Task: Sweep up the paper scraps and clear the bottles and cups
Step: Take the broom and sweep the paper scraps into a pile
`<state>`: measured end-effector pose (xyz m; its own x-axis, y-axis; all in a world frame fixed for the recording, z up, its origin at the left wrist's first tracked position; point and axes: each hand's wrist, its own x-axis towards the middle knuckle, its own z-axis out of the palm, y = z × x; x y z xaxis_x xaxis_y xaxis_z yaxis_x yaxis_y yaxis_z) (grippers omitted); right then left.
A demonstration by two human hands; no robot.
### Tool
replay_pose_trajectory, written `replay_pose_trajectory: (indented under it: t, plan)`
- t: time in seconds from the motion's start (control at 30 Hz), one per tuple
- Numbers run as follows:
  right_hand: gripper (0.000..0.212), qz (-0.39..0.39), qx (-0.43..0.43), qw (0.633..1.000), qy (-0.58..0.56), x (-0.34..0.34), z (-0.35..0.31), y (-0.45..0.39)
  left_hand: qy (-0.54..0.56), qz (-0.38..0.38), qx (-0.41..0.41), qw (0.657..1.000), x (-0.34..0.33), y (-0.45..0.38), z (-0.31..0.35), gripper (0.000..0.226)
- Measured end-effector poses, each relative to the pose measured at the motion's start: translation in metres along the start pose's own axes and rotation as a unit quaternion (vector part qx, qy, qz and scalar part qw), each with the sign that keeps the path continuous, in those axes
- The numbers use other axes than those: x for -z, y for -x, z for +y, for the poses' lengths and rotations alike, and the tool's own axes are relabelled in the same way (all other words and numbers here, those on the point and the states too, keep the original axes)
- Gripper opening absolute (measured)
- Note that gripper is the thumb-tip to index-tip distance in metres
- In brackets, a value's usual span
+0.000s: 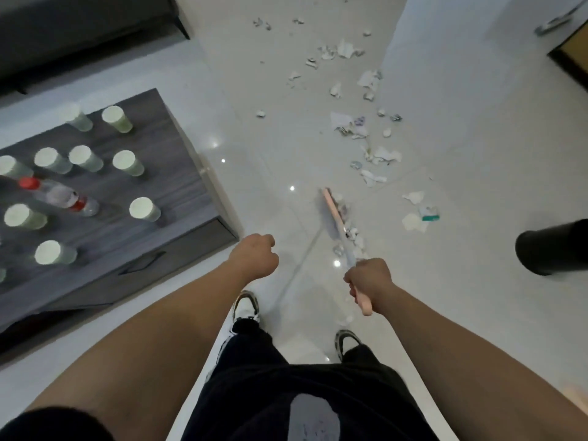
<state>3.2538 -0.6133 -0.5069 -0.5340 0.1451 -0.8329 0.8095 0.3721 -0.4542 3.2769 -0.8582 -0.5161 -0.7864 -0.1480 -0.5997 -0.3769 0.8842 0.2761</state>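
My right hand (369, 281) is shut on the pink handle of a broom (334, 214). The broom's head rests on the white tile floor ahead of my feet, with a few scraps bunched against its right side. Torn paper scraps (359, 125) lie scattered over the floor from the broom up toward the far wall. My left hand (254, 256) is a closed fist holding nothing, hanging in the air left of the broom. On the low grey table (178, 192) at left stand several paper cups (127, 162) and a clear plastic bottle (60, 197) with a red cap lying on its side.
A black bin (553, 249) stands at the right edge. A dark sofa (79, 30) fills the upper left behind the table. A door with a metal handle (556, 23) is at the top right. My shoes (245, 307) stand on the tiles beside the table.
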Motion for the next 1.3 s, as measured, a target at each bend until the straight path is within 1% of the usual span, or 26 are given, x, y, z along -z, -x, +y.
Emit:
replay_pose_trajectory:
  t: [0.07,0.13,0.23,0.3,0.4,0.5,0.57,0.6,0.63,0.73,0.8,0.9,1.0,1.03,1.1,1.2,1.3]
  plan:
    - [0.009,0.049,0.003,0.998,-0.035,-0.009,-0.004,0.007,-0.017,-0.020,-0.045,0.999,0.014,-0.010,-0.007,0.047]
    - [0.014,0.070,-0.016,0.990,-0.123,-0.018,-0.011,0.013,-0.038,-0.039,-0.082,0.995,0.026,-0.021,-0.013,0.047]
    - [0.021,0.099,-0.041,0.966,-0.236,-0.035,-0.009,0.023,-0.066,-0.066,-0.131,0.987,0.036,-0.039,-0.015,0.046]
    - [0.023,0.132,-0.055,0.953,-0.266,-0.046,0.002,0.035,-0.085,-0.085,-0.159,0.980,0.037,-0.047,-0.008,0.046]
    - [0.017,0.192,-0.089,0.938,-0.274,-0.056,0.026,0.051,-0.103,-0.107,-0.199,0.969,0.031,-0.053,0.005,0.046]
    - [0.007,0.220,-0.158,0.900,-0.341,-0.058,0.052,0.059,-0.127,-0.135,-0.232,0.955,0.019,-0.050,0.015,0.046]
    - [0.009,0.217,-0.211,0.858,-0.414,-0.059,0.067,0.066,-0.148,-0.151,-0.248,0.945,0.012,-0.047,0.019,0.046]
    - [0.008,0.214,-0.225,0.840,-0.445,-0.061,0.073,0.069,-0.158,-0.159,-0.255,0.941,0.008,-0.046,0.020,0.047]
    - [0.006,0.215,-0.225,0.827,-0.468,-0.064,0.077,0.072,-0.169,-0.166,-0.261,0.936,0.006,-0.044,0.021,0.047]
    - [0.020,0.212,-0.213,0.788,-0.537,-0.075,0.082,0.080,-0.200,-0.185,-0.279,0.921,0.000,-0.042,0.025,0.047]
    - [0.020,0.172,-0.205,0.765,-0.586,-0.086,0.080,0.083,-0.216,-0.188,-0.289,0.914,-0.001,-0.043,0.029,0.046]
    - [0.009,0.099,-0.183,0.740,-0.640,-0.098,0.074,0.089,-0.227,-0.183,-0.300,0.908,0.000,-0.047,0.036,0.046]
    - [0.009,0.046,-0.149,0.706,-0.691,-0.090,0.069,0.089,-0.216,-0.185,-0.302,0.910,0.003,-0.047,0.039,0.046]
    - [0.009,0.036,-0.137,0.705,-0.695,-0.084,0.064,0.087,-0.210,-0.186,-0.302,0.911,0.005,-0.047,0.039,0.046]
    - [0.010,0.037,-0.119,0.723,-0.680,-0.074,0.047,0.079,-0.200,-0.181,-0.299,0.915,0.011,-0.048,0.037,0.046]
    - [0.011,0.081,-0.109,0.765,-0.629,-0.068,0.006,0.064,-0.177,-0.167,-0.279,0.929,0.026,-0.057,0.028,0.046]
    - [0.014,0.121,-0.128,0.779,-0.603,-0.067,-0.026,0.049,-0.153,-0.142,-0.242,0.948,0.044,-0.068,0.015,0.046]
